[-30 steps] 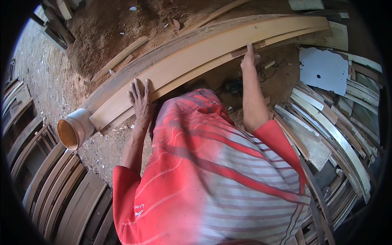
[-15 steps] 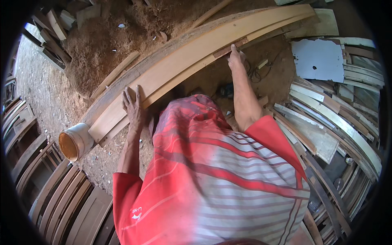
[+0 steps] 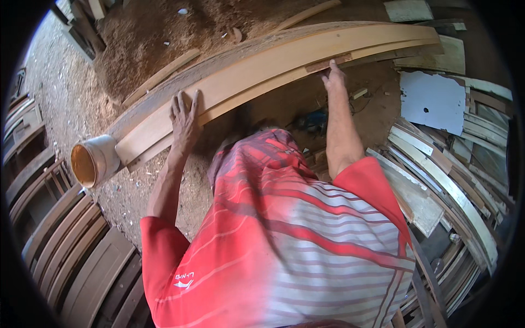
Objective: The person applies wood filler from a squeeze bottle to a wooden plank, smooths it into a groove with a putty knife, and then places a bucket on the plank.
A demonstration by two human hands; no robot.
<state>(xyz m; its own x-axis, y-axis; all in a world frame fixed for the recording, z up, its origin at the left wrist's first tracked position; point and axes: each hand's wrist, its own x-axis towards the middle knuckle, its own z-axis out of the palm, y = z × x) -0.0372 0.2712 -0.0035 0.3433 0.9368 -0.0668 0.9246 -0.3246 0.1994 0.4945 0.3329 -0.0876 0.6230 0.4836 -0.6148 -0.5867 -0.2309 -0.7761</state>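
A long pale wooden board [image 3: 246, 65] with a stepped near edge lies slantwise on a rough, weathered timber [image 3: 147, 106]. Toward its left end, my left hand [image 3: 186, 117] rests on the board's face with the fingers spread. Farther right, my right hand [image 3: 334, 79] is closed at the near edge. Its thumb lies on a short reddish-brown wood strip [image 3: 320, 66] set along that edge, while the other fingers curl below and are partly hidden. Past the board's left end is a whitish bucket [image 3: 104, 158] with an orange-brown inside.
Sawdust [image 3: 142, 49] is heaped beyond the timber, with a loose wood stick [image 3: 164, 76] beside it. Stacked curved-looking wood pieces [image 3: 71, 240] fill the lower left. A white panel [image 3: 432, 101] and more boards [image 3: 448, 175] crowd the right. A dark blue-green tool [image 3: 314, 120] lies on the ground.
The whole view has shifted, so the board and bucket sit differently in the picture. My left hand lies slightly farther from the board's left end; my right hand stays at the brown strip.
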